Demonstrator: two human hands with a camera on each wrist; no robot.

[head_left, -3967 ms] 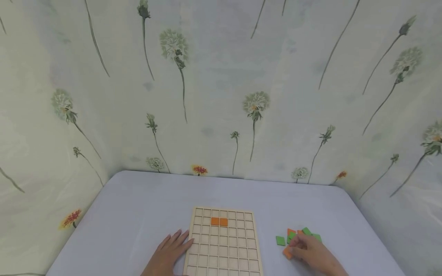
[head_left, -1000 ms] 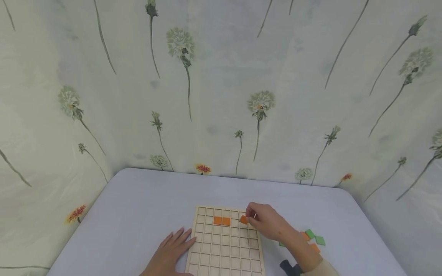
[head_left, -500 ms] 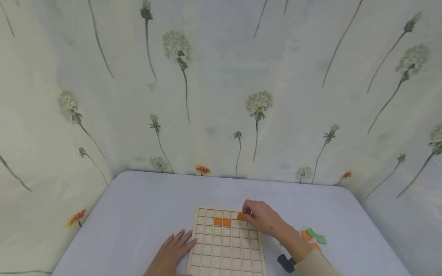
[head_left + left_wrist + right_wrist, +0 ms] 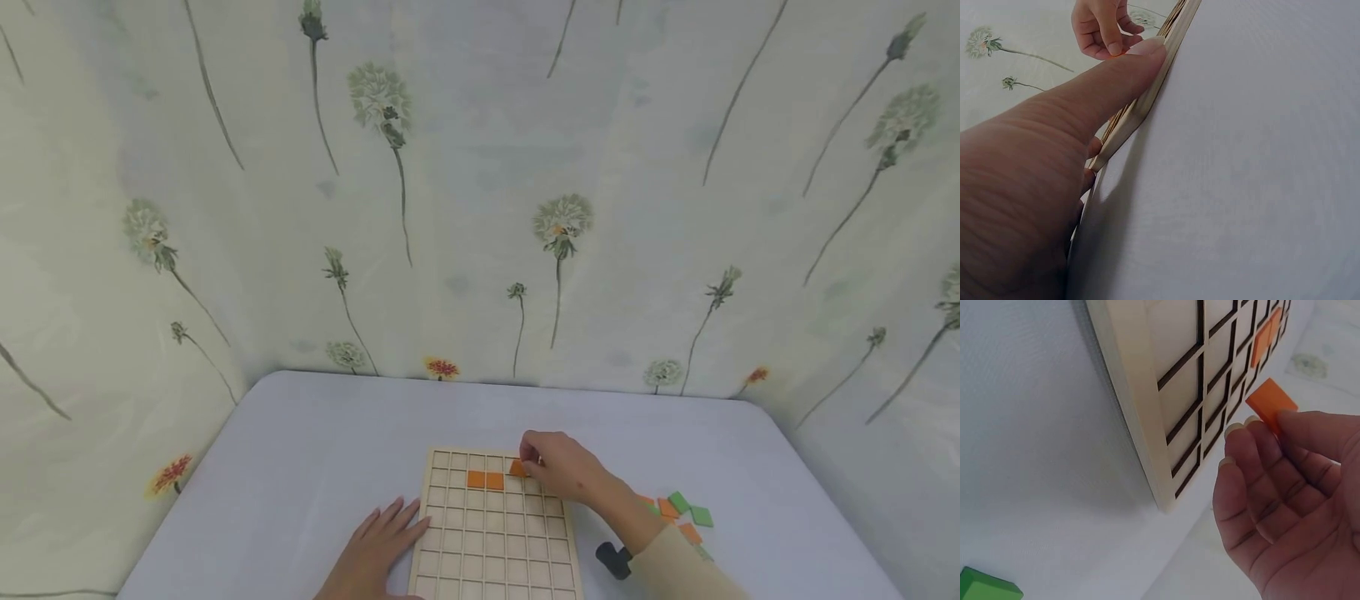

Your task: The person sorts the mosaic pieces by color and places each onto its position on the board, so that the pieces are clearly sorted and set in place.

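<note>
A wooden grid board (image 4: 482, 533) lies on the table, divided into square cells. Two orange tiles (image 4: 486, 480) sit side by side in its second row from the back. Between thumb and fingers my right hand (image 4: 561, 467) pinches another orange tile (image 4: 1272, 404), held tilted over the board's back right part. In the right wrist view that tile is apart from the cells. My left hand (image 4: 375, 546) rests at the board's left edge with fingers extended, fingertips touching the frame. Its thumb (image 4: 1129, 78) lies along the board's edge in the left wrist view.
Loose green tiles (image 4: 702, 516) and orange tiles (image 4: 690, 533) lie in a scattered group right of the board, partly hidden by the right forearm. A dark device (image 4: 613, 560) shows by the right wrist. Flower-patterned cloth (image 4: 450, 208) hangs behind the white table (image 4: 337, 450).
My right hand has taken an orange tile from the pile to the board's back right, then moved slightly left with it. The left hand stays at the board's edge.
</note>
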